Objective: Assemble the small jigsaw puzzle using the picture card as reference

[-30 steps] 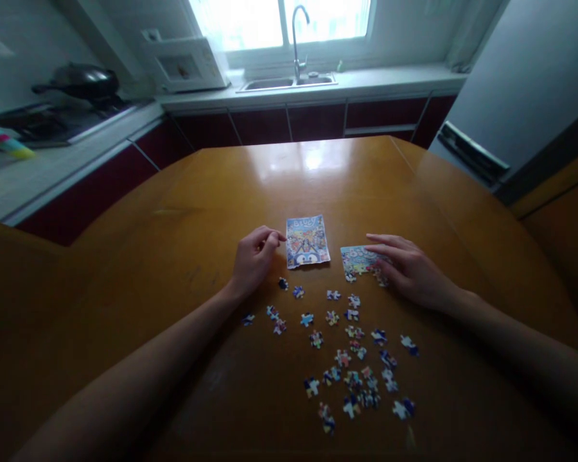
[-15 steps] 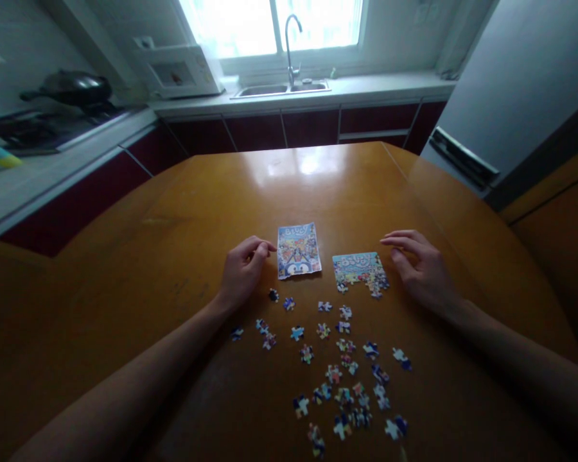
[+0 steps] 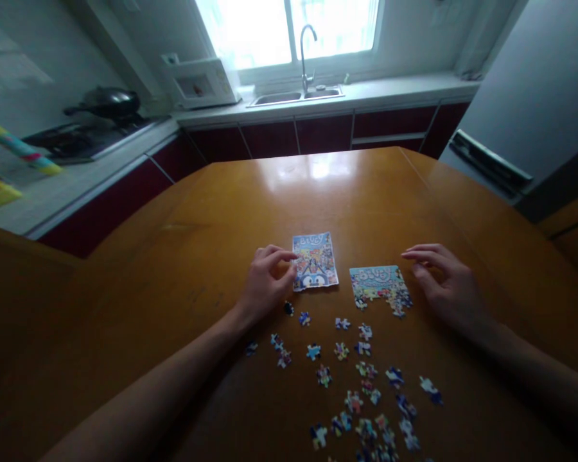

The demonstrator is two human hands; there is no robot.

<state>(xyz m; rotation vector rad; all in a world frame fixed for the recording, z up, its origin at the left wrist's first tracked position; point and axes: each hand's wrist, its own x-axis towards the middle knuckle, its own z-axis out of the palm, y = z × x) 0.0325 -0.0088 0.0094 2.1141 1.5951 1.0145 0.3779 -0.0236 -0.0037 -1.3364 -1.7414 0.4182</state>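
Table: wood.
Left hand: fingers curled; whether they pinch anything, cannot tell.
Right hand: fingers loosely spread, empty.
Card: left edge at the left fingertips.
Puzzle, part-built: just left of right hand.
Pieces, loose: scattered on the wrist side of both hands.

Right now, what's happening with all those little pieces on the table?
A person is at a wooden table with a jigsaw. Their left hand has its fingertips at the left edge of a picture card. Their right hand is open, just beside a partly joined puzzle. Loose pieces lie scattered nearer the person.
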